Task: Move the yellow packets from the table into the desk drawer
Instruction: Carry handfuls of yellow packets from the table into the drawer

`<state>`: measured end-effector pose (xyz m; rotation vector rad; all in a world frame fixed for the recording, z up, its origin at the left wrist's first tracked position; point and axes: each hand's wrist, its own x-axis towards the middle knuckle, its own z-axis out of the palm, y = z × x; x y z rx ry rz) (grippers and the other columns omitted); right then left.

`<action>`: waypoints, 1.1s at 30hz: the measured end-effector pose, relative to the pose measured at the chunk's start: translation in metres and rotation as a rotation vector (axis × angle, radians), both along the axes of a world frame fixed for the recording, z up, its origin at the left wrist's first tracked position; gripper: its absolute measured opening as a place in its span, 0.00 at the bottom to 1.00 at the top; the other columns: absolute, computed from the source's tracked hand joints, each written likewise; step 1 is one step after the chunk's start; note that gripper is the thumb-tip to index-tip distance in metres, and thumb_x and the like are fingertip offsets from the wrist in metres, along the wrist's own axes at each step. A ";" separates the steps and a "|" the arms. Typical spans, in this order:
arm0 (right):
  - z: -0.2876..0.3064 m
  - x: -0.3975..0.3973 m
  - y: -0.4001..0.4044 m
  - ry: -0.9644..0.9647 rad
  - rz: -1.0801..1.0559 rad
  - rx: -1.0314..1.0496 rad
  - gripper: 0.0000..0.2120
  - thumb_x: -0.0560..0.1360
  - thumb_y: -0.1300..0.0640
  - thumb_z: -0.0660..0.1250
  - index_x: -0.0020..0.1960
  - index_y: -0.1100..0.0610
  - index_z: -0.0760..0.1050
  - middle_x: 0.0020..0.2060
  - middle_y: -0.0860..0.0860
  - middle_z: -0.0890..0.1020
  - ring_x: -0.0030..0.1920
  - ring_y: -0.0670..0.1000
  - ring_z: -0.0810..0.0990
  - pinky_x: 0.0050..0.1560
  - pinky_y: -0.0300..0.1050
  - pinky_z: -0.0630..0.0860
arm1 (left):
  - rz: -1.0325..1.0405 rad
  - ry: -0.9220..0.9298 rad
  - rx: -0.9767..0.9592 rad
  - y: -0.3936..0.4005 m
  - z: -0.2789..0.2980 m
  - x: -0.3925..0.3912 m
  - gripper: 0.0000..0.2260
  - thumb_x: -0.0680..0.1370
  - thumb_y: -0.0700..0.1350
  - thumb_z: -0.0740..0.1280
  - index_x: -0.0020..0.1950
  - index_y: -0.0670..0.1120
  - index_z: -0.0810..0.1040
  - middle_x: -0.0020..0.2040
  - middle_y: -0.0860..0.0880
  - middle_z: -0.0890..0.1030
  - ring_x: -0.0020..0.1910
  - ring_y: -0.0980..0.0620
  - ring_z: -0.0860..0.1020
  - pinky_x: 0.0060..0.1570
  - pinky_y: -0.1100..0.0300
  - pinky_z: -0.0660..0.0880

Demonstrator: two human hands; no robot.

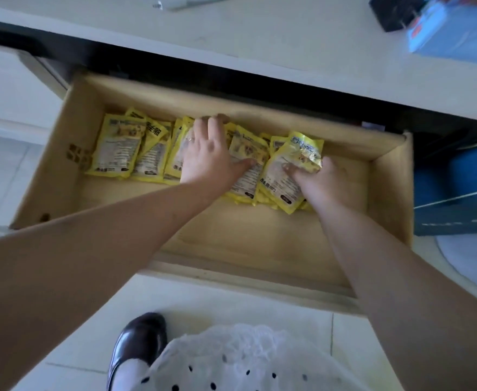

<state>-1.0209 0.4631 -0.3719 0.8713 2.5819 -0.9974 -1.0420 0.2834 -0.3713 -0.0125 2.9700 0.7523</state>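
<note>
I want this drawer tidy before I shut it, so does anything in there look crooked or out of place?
Mostly neat: the yellow packets overlap in a row along the drawer back. The rightmost packet under your right hand sits tilted with its top crumpled, riding over its neighbours. Your left hand presses the middle ones flat.

Pale, matt wood with a smooth unvarnished look is shown by the drawer (392, 176), while the yellow packets (116, 149) inside it are seen in glossy, crinkled plastic film that catches the light. A smooth, matt white top is presented by the desk (260, 46), and glossy dark leather is picked out on the shoe (140, 342). Thin white dotted cloth (231, 362) is seen beside it, over a floor (231, 306) laid in smooth pale tiles.
</note>
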 end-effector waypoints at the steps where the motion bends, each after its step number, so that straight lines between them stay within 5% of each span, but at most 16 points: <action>1: 0.002 0.001 0.001 0.004 0.021 0.021 0.27 0.69 0.37 0.69 0.60 0.54 0.71 0.56 0.53 0.78 0.58 0.57 0.76 0.56 0.52 0.75 | -0.038 0.042 -0.068 0.001 0.001 -0.001 0.35 0.70 0.61 0.70 0.70 0.44 0.63 0.67 0.41 0.65 0.66 0.40 0.65 0.66 0.48 0.63; 6: 0.010 0.003 0.007 0.027 -0.077 -0.112 0.37 0.70 0.45 0.72 0.74 0.52 0.59 0.64 0.52 0.75 0.62 0.56 0.76 0.55 0.46 0.72 | -0.525 0.279 -0.168 -0.002 0.011 0.003 0.15 0.73 0.49 0.70 0.56 0.45 0.78 0.59 0.43 0.76 0.58 0.38 0.73 0.56 0.43 0.70; 8: 0.014 0.004 0.013 0.025 -0.097 -0.117 0.40 0.71 0.47 0.72 0.76 0.51 0.56 0.67 0.52 0.73 0.64 0.55 0.74 0.53 0.44 0.69 | -0.781 0.253 -0.258 -0.004 0.010 0.013 0.17 0.74 0.51 0.69 0.60 0.45 0.76 0.61 0.43 0.75 0.61 0.38 0.73 0.58 0.42 0.70; 12: 0.015 0.006 0.025 0.037 -0.046 -0.021 0.38 0.72 0.51 0.72 0.76 0.51 0.57 0.67 0.51 0.73 0.63 0.54 0.74 0.51 0.41 0.68 | -1.038 0.189 -0.536 -0.007 -0.003 0.026 0.31 0.76 0.63 0.59 0.76 0.53 0.56 0.75 0.44 0.60 0.74 0.41 0.60 0.72 0.45 0.55; 15: 0.009 0.005 0.033 0.034 0.051 0.086 0.36 0.71 0.52 0.73 0.74 0.52 0.60 0.64 0.51 0.75 0.62 0.54 0.75 0.50 0.43 0.70 | -1.039 0.046 -0.595 0.006 -0.008 0.025 0.34 0.78 0.63 0.54 0.76 0.55 0.39 0.78 0.44 0.42 0.77 0.43 0.42 0.74 0.46 0.41; 19: 0.004 0.007 0.039 0.065 0.025 0.158 0.36 0.70 0.52 0.74 0.73 0.55 0.60 0.67 0.56 0.70 0.64 0.56 0.73 0.56 0.46 0.71 | -1.012 0.026 -0.625 0.028 -0.013 0.027 0.30 0.80 0.61 0.50 0.76 0.56 0.38 0.78 0.46 0.39 0.76 0.40 0.37 0.72 0.40 0.37; 23: 0.013 0.013 0.044 -0.005 0.054 0.209 0.41 0.72 0.50 0.71 0.76 0.56 0.52 0.72 0.58 0.62 0.70 0.59 0.67 0.66 0.53 0.68 | -0.995 0.022 -0.654 0.034 -0.012 0.027 0.24 0.83 0.54 0.47 0.76 0.58 0.40 0.78 0.47 0.38 0.77 0.40 0.38 0.71 0.34 0.39; 28: 0.019 0.030 0.045 -0.068 0.356 0.228 0.27 0.75 0.49 0.67 0.72 0.54 0.66 0.67 0.54 0.71 0.66 0.55 0.71 0.63 0.51 0.71 | -0.966 0.062 -0.618 0.037 -0.011 0.023 0.24 0.82 0.53 0.50 0.76 0.59 0.45 0.79 0.48 0.44 0.77 0.42 0.44 0.72 0.35 0.45; 33: 0.018 0.029 0.043 -0.118 0.458 0.260 0.29 0.75 0.48 0.66 0.72 0.55 0.65 0.70 0.53 0.66 0.69 0.55 0.66 0.66 0.51 0.67 | -0.886 0.069 -0.515 0.048 -0.013 0.021 0.25 0.80 0.55 0.57 0.75 0.59 0.53 0.77 0.48 0.52 0.76 0.42 0.50 0.70 0.35 0.51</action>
